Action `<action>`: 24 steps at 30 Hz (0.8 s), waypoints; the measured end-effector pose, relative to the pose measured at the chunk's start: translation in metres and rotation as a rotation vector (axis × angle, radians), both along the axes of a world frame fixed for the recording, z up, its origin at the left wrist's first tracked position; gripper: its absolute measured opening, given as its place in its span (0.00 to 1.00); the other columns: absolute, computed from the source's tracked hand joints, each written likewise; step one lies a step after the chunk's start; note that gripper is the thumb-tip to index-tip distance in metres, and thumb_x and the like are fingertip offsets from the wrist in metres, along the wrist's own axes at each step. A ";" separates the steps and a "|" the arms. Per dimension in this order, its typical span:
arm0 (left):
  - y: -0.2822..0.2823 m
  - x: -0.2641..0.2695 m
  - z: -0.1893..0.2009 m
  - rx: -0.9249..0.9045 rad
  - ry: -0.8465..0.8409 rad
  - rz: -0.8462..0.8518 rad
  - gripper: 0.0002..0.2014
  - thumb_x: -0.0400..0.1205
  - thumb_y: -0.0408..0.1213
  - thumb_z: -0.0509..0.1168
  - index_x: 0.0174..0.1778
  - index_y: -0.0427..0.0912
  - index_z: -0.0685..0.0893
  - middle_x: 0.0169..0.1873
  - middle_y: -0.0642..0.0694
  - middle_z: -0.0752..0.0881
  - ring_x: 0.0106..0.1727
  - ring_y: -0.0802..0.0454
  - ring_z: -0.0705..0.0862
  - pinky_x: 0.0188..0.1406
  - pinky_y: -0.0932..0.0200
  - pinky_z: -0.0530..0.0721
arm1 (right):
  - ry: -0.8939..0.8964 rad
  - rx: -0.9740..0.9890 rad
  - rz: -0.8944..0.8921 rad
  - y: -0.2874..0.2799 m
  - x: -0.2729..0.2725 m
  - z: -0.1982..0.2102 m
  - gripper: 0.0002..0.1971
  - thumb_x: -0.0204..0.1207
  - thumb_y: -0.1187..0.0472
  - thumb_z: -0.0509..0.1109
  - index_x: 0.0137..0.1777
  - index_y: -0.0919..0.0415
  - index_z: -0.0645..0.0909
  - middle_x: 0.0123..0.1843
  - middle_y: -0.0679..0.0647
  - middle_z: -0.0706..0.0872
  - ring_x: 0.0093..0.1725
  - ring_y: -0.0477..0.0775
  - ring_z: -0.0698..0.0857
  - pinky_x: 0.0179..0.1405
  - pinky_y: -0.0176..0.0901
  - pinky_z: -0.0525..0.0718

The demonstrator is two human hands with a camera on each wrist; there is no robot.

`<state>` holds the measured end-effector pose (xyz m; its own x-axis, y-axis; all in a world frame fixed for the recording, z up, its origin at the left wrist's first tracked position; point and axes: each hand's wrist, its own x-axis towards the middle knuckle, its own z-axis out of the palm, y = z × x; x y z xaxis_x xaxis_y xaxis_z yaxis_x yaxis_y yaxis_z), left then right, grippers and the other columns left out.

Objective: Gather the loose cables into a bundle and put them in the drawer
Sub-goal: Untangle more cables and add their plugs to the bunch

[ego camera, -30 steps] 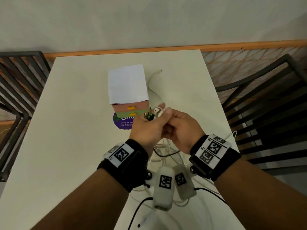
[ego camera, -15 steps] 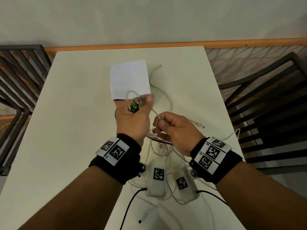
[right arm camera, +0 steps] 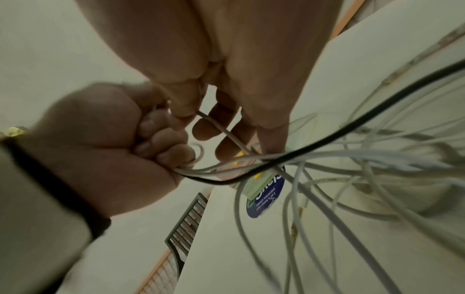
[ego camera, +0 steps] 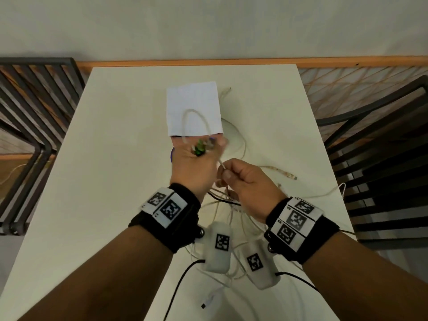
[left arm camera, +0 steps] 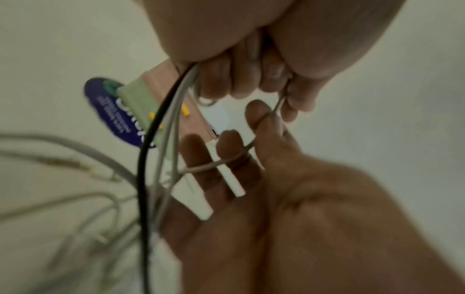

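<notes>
Head view: the left hand (ego camera: 194,167) fists the cables (ego camera: 196,126) above the surface (ego camera: 111,158), a loop rising over the drawer box (ego camera: 193,107); the right hand (ego camera: 245,181) pinches one strand just beside it.

Left wrist view: the left hand's fingers (left arm camera: 226,155) look nearly straight, one strand crossing them.

Right wrist view: loose strands trail to the surface.

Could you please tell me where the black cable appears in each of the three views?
Head: black cable shows briefly between the wrists.
Left wrist: vertical line left of centre.
Right wrist: curves from upper right to the left hand.
Shared landmark: purple sticker.
</notes>
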<state>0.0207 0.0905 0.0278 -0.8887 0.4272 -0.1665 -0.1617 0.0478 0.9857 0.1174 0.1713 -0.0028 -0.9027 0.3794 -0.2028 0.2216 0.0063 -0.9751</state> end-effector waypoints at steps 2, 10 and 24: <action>0.001 -0.010 0.002 0.108 -0.085 0.166 0.05 0.79 0.37 0.76 0.37 0.43 0.93 0.37 0.47 0.93 0.35 0.52 0.87 0.41 0.51 0.88 | -0.015 0.049 0.012 0.001 0.001 0.001 0.12 0.85 0.68 0.60 0.44 0.58 0.83 0.36 0.47 0.83 0.30 0.35 0.78 0.39 0.32 0.73; 0.001 -0.001 0.005 0.099 -0.103 0.065 0.15 0.79 0.43 0.75 0.44 0.31 0.89 0.37 0.41 0.89 0.20 0.56 0.73 0.25 0.61 0.74 | 0.084 -0.045 0.010 0.007 0.000 0.010 0.12 0.85 0.71 0.59 0.45 0.66 0.82 0.38 0.54 0.86 0.35 0.37 0.82 0.42 0.27 0.76; -0.002 0.008 0.013 0.013 -0.021 -0.236 0.08 0.80 0.31 0.74 0.37 0.33 0.86 0.23 0.43 0.83 0.18 0.51 0.75 0.18 0.63 0.73 | 0.046 -0.102 0.033 0.007 0.006 0.016 0.10 0.84 0.71 0.59 0.50 0.77 0.80 0.42 0.62 0.86 0.41 0.51 0.86 0.50 0.40 0.84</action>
<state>0.0287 0.0882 0.0405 -0.7600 0.6252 -0.1776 -0.1683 0.0746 0.9829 0.1229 0.1778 0.0135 -0.9235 0.3291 -0.1968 0.1779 -0.0869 -0.9802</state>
